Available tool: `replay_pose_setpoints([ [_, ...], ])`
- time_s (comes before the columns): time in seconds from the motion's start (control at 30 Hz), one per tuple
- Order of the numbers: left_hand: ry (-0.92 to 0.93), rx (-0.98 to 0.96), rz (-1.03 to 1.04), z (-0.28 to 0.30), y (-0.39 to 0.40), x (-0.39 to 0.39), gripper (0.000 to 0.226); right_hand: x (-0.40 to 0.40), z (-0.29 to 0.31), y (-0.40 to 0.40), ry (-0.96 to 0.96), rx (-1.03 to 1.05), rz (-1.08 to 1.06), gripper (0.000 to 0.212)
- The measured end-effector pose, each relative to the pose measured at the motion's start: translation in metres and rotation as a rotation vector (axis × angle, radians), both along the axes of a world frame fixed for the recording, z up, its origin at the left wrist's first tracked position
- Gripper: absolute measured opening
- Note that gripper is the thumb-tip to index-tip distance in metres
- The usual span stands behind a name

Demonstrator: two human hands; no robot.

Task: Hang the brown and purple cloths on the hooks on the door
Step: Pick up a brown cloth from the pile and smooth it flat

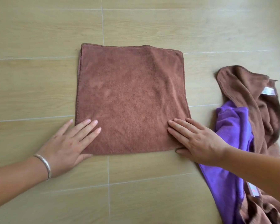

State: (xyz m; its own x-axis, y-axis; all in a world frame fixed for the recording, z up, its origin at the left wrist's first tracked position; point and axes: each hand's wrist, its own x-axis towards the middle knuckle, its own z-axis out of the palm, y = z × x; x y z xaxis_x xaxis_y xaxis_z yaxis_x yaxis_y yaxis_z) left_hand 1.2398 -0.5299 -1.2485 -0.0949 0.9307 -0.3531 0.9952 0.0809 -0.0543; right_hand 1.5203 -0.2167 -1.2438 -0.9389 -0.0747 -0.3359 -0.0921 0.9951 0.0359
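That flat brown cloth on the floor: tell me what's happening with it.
A person has a square reddish-brown microfibre cloth spread flat on the wood-look tiled floor. The left hand and right hand press its near corners with straight fingers. Beside the right hand, a crumpled purple cloth and a darker brown cloth lie heaped together. No door or hooks are in view, so nothing is hung yet.
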Motion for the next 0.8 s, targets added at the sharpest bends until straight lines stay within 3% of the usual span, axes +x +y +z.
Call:
replay_pose_setpoints([
  [0.23, 0.049, 0.097, -0.056, 0.008, 0.009, -0.015, 0.058, -0.01, 0.01, 0.006, 0.055, 0.037, -0.004, 0.046],
  [0.33, 0.085, -0.105, 0.097, 0.031, 0.015, -0.012, 0.072, -0.021, 0.035, -0.006, -0.014, 0.1, -0.122, 0.044],
  [0.43, 0.137, -0.186, 0.297, 0.073, 0.018, -0.013, 0.064, -0.028, 0.078, -0.018, -0.112, 0.138, -0.277, 0.046],
  [0.6, 0.105, -0.159, 0.455, 0.189, 0.023, -0.014, 0.059, -0.034, 0.189, -0.029, -0.116, 0.138, -0.348, 0.036],
  [0.8, 0.139, -0.145, 0.57, 0.359, 0.018, -0.033, 0.05, -0.038, 0.362, -0.012, -0.091, 0.172, -0.395, 0.031],
])
